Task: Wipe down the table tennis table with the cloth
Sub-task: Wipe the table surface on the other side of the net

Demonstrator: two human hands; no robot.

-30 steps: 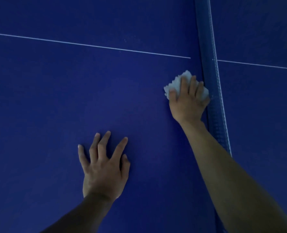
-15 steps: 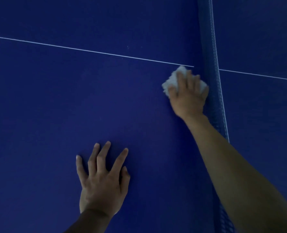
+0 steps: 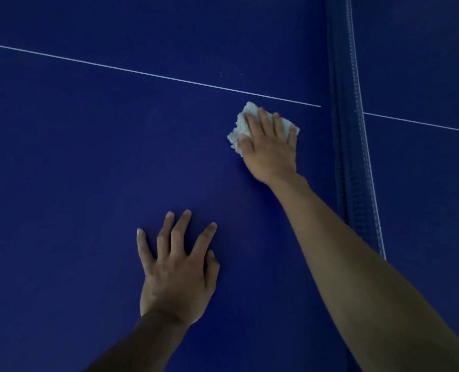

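Observation:
A dark blue table tennis table (image 3: 88, 170) fills the view. My right hand (image 3: 270, 149) presses a small folded white cloth (image 3: 240, 127) flat on the table, just below the thin white centre line (image 3: 147, 73) and a little left of the net. The cloth shows past my fingertips and thumb; the rest of it is hidden under my palm. My left hand (image 3: 176, 272) lies flat on the table nearer to me, fingers spread, holding nothing.
The blue net (image 3: 349, 143) runs from top to bottom at the right, with the other half of the table (image 3: 424, 183) beyond it. The white centre line continues on that far half.
My right hand has slid the cloth to the left, away from the net, which it was touching before. My left hand has stayed planted in the same spot.

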